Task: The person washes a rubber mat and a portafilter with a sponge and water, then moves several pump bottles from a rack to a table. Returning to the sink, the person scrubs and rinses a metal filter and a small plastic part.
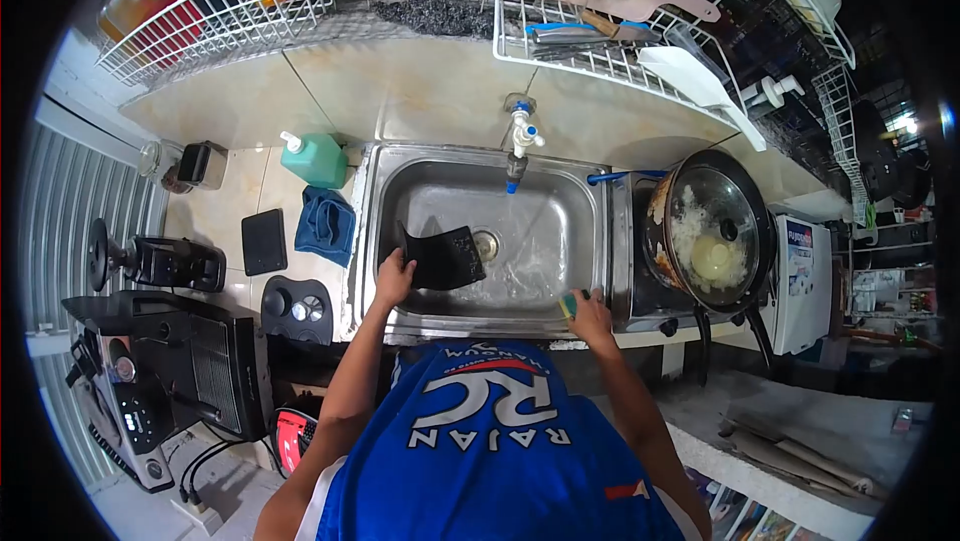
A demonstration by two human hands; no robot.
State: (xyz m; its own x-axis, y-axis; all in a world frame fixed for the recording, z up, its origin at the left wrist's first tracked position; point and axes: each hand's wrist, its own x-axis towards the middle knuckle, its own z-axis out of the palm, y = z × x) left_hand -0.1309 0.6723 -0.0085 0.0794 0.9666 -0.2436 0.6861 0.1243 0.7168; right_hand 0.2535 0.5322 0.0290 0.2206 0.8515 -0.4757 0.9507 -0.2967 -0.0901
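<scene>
My left hand [396, 277] grips the left edge of a thin black tray-like piece [445, 259], which is held tilted inside the steel sink [545, 326]. Over the sink's front right edge, my right hand [590, 315] is closed on a small green and yellow sponge [568, 305]. The piece lies to the left of the drain [485, 245] and partly covers the basin floor. Above the basin's back edge is the tap [520, 141], with its blue-tipped spout pointing down. The basin floor looks wet.
Left of the sink are a green bottle [314, 160], a blue cloth [325, 225], a black flat piece [264, 242] and a dark moulded part [297, 309]. A lidded pan [712, 231] stands on the right, its handles pointing forward. Wire racks [600, 69] hang behind.
</scene>
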